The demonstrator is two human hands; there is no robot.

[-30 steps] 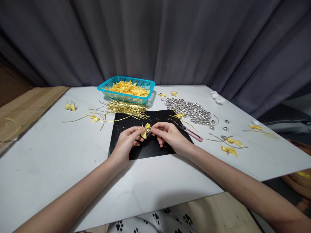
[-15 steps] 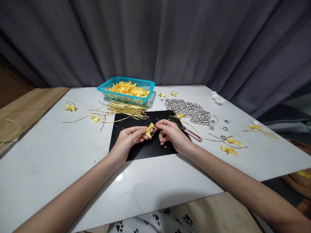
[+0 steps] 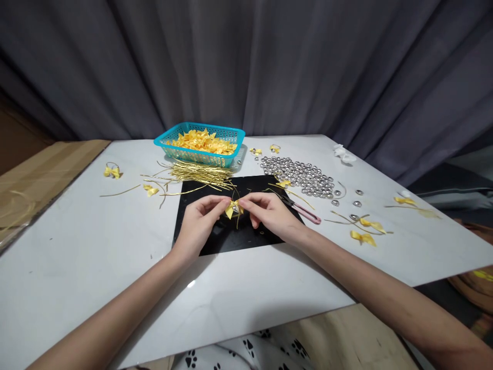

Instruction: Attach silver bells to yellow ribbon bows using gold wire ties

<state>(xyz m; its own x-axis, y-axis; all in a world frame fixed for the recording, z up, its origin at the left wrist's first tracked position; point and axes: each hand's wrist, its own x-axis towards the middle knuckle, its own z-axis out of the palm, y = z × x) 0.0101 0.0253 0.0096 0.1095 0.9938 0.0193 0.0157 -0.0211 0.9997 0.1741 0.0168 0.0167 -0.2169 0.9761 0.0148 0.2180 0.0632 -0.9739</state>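
Observation:
Over the black mat (image 3: pixel 215 241), a small yellow ribbon bow (image 3: pixel 232 209) is pinched between both hands. My left hand (image 3: pixel 202 218) grips its left side between thumb and fingers. From the other side, my right hand (image 3: pixel 269 213) pinches the bow's right loop with thumb and forefinger. A silvery bell-like piece shows at the bow's middle, and gold wire ends stick out above and below it. Scissors with a pink handle (image 3: pixel 308 213) lie just right of my right hand, partly on the mat.
A teal basket (image 3: pixel 162 141) of yellow bows stands at the back, with a bundle of gold wires (image 3: pixel 200 173) before it. Silver bells (image 3: pixel 298 174) are heaped right of the mat. Loose bows (image 3: pixel 362 238) and wires lie farther right, and a wired bow (image 3: pixel 112 171) at left.
My right thumb and forefinger have moved left onto the bow's right side. The bow has turned, with a wire end now pointing down.

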